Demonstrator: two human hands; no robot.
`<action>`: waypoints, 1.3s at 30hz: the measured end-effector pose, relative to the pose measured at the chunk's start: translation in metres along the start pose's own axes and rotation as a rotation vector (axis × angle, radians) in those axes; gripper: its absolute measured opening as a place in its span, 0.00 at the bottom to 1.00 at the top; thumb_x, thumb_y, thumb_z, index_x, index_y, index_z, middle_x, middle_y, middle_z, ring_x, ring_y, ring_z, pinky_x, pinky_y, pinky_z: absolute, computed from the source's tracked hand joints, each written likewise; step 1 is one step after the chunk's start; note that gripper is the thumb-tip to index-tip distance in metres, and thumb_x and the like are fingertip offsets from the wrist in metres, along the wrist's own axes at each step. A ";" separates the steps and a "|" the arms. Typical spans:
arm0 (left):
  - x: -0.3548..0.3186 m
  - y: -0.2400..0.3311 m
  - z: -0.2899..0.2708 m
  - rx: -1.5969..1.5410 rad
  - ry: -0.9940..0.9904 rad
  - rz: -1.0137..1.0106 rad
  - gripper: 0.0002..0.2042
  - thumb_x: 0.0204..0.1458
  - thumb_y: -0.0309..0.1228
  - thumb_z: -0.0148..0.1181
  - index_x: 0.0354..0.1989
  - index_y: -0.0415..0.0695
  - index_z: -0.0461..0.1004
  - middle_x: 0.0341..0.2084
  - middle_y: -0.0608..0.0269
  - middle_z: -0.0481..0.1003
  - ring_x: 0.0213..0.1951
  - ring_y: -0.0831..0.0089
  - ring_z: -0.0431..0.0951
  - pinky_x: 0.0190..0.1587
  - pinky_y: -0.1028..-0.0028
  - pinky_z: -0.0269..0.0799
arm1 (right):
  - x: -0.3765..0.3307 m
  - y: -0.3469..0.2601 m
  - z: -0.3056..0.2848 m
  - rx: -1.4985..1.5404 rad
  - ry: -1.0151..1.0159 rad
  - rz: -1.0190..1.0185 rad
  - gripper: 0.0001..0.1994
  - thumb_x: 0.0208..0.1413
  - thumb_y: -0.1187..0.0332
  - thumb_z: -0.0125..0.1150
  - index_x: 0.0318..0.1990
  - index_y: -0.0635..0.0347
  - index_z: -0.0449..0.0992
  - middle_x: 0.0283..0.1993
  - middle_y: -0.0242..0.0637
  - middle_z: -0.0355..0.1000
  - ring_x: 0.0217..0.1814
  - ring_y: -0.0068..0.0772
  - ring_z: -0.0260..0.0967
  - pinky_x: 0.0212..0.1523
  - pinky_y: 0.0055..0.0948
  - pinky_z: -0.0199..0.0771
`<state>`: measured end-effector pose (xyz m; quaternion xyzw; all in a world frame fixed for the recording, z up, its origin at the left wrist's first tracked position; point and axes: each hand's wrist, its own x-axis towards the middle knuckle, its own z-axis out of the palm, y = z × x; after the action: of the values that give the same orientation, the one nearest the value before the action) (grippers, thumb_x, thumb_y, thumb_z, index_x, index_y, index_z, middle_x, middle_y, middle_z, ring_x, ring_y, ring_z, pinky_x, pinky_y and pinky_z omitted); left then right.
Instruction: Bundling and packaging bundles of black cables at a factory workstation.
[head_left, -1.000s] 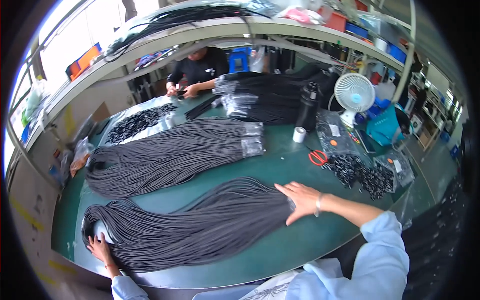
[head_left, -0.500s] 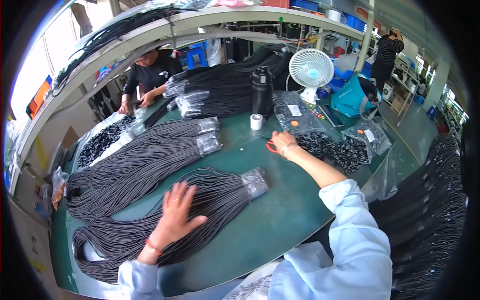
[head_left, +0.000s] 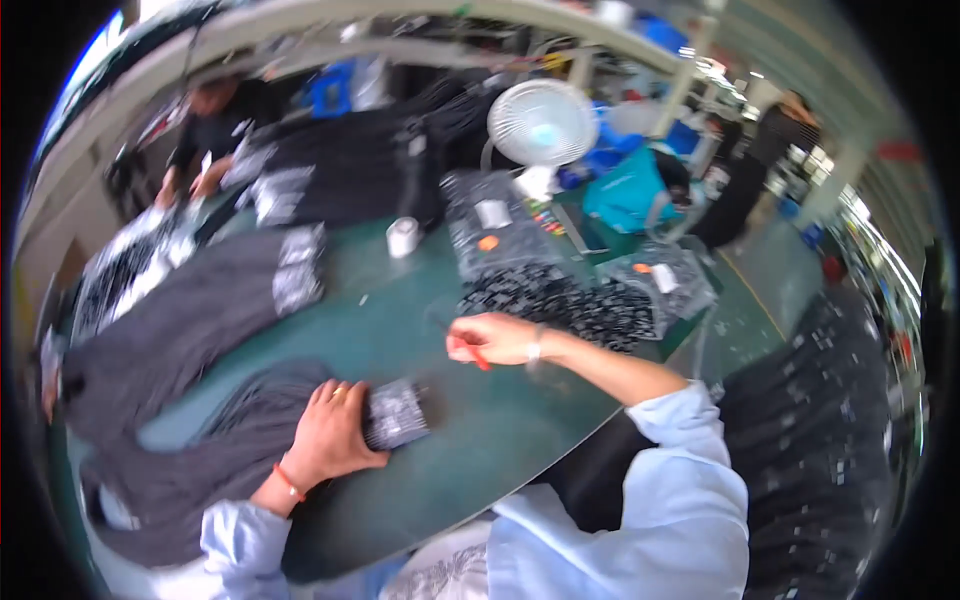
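Observation:
My left hand (head_left: 332, 432) is closed over the near bundle of black cords (head_left: 265, 395), just beside its end wrapped in clear plastic (head_left: 398, 412). The fingers lie on the far side of the bundle and the thumb on the near side. To the right, above the green table (head_left: 520, 420), my right hand (head_left: 497, 338) grips scissors with red handles (head_left: 473, 352). Their dark blades point left and are blurred. A second cord bundle (head_left: 190, 300) lies farther off on the left, also with a plastic-wrapped end.
Small black parts (head_left: 560, 300) are heaped beyond my right hand, by two clear bags. A white tape roll (head_left: 403, 237), a white fan (head_left: 543, 125) and a teal bag (head_left: 628, 190) stand farther back. A co-worker (head_left: 215, 125) works at far left. More black cords (head_left: 800, 440) hang at right.
My left hand has gone from open above the cords to closed around the bundle near its wrapped end. My right hand has brought the scissors nearer to me. The view has turned and blurred.

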<state>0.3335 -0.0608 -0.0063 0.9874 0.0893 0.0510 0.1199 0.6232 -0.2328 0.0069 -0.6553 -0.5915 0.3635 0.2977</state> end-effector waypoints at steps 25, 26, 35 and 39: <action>-0.069 0.035 0.018 0.097 0.336 0.088 0.29 0.41 0.38 0.73 0.52 0.41 0.73 0.46 0.58 0.71 0.48 0.61 0.73 0.58 0.58 0.67 | -0.003 -0.025 0.032 -0.092 -0.512 0.041 0.32 0.62 0.37 0.56 0.24 0.60 0.74 0.18 0.29 0.64 0.22 0.24 0.59 0.25 0.33 0.58; -0.072 0.035 0.017 0.099 0.311 0.090 0.29 0.41 0.38 0.73 0.53 0.41 0.73 0.46 0.58 0.71 0.48 0.61 0.73 0.57 0.58 0.67 | -0.001 -0.026 0.032 -0.103 -0.520 0.062 0.32 0.62 0.37 0.56 0.24 0.60 0.74 0.17 0.28 0.64 0.22 0.24 0.58 0.25 0.33 0.57; -0.085 0.029 0.022 -0.013 0.370 0.077 0.30 0.40 0.33 0.74 0.56 0.43 0.74 0.45 0.58 0.71 0.47 0.60 0.73 0.53 0.61 0.70 | 0.023 -0.045 0.029 -0.133 -0.633 0.104 0.32 0.62 0.38 0.57 0.21 0.60 0.72 0.17 0.27 0.62 0.20 0.22 0.58 0.23 0.32 0.55; -0.085 0.028 0.023 0.019 0.406 0.100 0.29 0.40 0.33 0.74 0.55 0.43 0.75 0.45 0.58 0.71 0.46 0.60 0.74 0.52 0.61 0.71 | 0.020 -0.044 0.022 -0.096 -0.665 0.219 0.30 0.64 0.41 0.57 0.22 0.59 0.70 0.16 0.25 0.59 0.20 0.18 0.56 0.21 0.28 0.52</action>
<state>0.2581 -0.1090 -0.0285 0.9612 0.0632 0.2540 0.0874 0.5812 -0.2084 0.0282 -0.5738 -0.5988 0.5585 0.0171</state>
